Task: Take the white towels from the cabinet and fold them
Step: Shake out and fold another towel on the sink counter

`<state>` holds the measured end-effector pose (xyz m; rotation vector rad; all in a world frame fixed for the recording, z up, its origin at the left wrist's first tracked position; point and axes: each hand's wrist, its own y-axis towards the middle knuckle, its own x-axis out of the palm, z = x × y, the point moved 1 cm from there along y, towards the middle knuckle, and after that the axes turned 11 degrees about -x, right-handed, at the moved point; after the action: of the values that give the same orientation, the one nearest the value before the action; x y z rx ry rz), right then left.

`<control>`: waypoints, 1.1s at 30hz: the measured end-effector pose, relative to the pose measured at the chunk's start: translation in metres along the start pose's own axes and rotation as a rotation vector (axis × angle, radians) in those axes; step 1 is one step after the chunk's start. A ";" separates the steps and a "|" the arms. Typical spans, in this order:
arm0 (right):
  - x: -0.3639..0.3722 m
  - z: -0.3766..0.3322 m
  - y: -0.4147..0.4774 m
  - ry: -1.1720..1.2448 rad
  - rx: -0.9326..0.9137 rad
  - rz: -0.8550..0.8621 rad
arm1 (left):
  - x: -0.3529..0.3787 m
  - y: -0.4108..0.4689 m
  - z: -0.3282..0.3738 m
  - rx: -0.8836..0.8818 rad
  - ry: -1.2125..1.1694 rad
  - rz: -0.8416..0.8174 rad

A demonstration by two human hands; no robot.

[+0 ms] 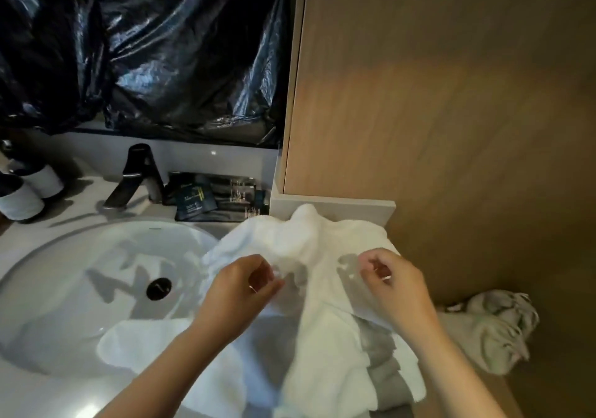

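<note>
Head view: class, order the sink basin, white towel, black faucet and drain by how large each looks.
1. The sink basin and white towel: alike in spread, and the towel lies nearer the camera, so unranked.
2. The black faucet.
3. The drain, smallest.

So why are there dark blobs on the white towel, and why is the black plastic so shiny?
Head view: the blobs on the crumpled white towel are shadows of the left hand and right hand, so the light likely comes from above; head view: the crinkled black plastic sheet throws back glare in bright streaks; head view: the towel's near end is smeared by blur.
</note>
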<state>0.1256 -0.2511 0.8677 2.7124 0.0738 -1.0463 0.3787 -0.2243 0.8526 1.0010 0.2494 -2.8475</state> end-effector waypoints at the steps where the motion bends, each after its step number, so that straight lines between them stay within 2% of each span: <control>1: 0.007 -0.001 -0.007 0.016 -0.014 -0.029 | 0.001 -0.006 -0.005 -0.008 0.016 -0.016; 6: 0.030 -0.008 -0.021 0.082 -0.039 -0.145 | 0.002 -0.014 -0.011 -0.110 0.069 0.030; 10: 0.038 -0.013 -0.022 0.154 -0.049 -0.197 | 0.003 -0.011 -0.009 -0.152 0.073 -0.010; 19: 0.049 -0.021 -0.028 0.217 -0.128 -0.294 | -0.019 -0.019 0.002 -0.041 -0.175 0.049; 24: 0.059 -0.020 -0.021 0.087 -0.244 -0.299 | -0.021 -0.024 0.004 -0.010 -0.164 0.021; 26: 0.060 -0.020 -0.018 0.028 -0.284 -0.312 | -0.023 -0.025 0.006 0.059 -0.115 0.007; 30: 0.057 -0.022 -0.020 0.014 -0.331 -0.301 | -0.033 -0.020 0.017 0.357 0.048 -0.099; 33: 0.048 -0.024 -0.025 0.093 -0.271 -0.289 | -0.032 -0.014 0.023 0.422 0.162 -0.210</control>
<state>0.1732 -0.2231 0.8479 2.5472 0.5949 -0.9025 0.3875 -0.2137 0.8917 1.3556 -0.2633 -3.0842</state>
